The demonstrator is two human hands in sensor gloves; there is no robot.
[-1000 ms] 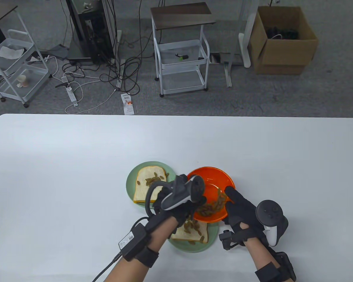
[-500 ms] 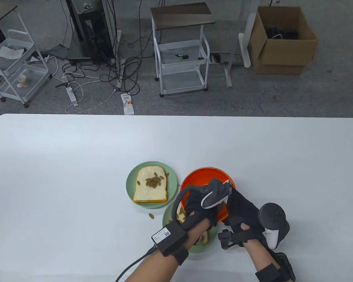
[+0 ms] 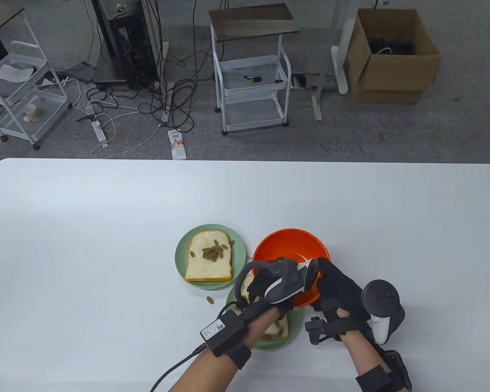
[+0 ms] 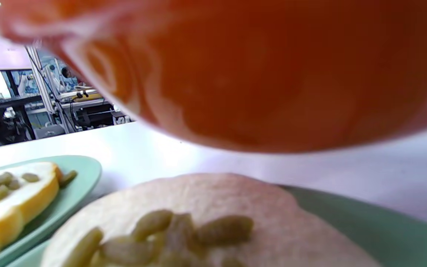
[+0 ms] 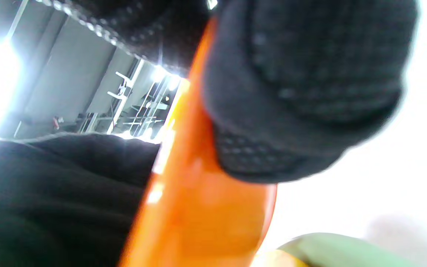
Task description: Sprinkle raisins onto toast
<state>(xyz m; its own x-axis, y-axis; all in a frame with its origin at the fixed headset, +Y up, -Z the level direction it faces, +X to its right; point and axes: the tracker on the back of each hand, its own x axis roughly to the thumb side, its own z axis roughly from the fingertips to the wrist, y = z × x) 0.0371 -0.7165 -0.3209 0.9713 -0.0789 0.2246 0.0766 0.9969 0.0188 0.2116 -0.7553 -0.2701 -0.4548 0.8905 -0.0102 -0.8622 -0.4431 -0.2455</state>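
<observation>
The orange bowl (image 3: 288,247) is held by its right rim in my right hand (image 3: 330,279); the right wrist view shows the gloved fingers (image 5: 302,92) clamped on that rim (image 5: 198,207). My left hand (image 3: 267,288) is at the bowl's near edge, above the near toast (image 3: 279,327) on its green plate (image 3: 288,341). Its fingers are hidden under the tracker. In the left wrist view the bowl's underside (image 4: 258,74) hangs above this toast (image 4: 206,200), which carries raisins (image 4: 176,231). A second toast with raisins (image 3: 210,261) lies on the far green plate (image 3: 179,257).
A loose raisin (image 3: 209,300) lies on the white table (image 3: 85,245) between the two plates. The left hand's cable (image 3: 175,367) trails toward the table's near edge. Carts, cables and a cardboard box stand on the floor beyond the table.
My left hand went from above the near toast to the bowl, then drew back slightly to its near edge. The right hand kept its hold while the bowl shifted a little.
</observation>
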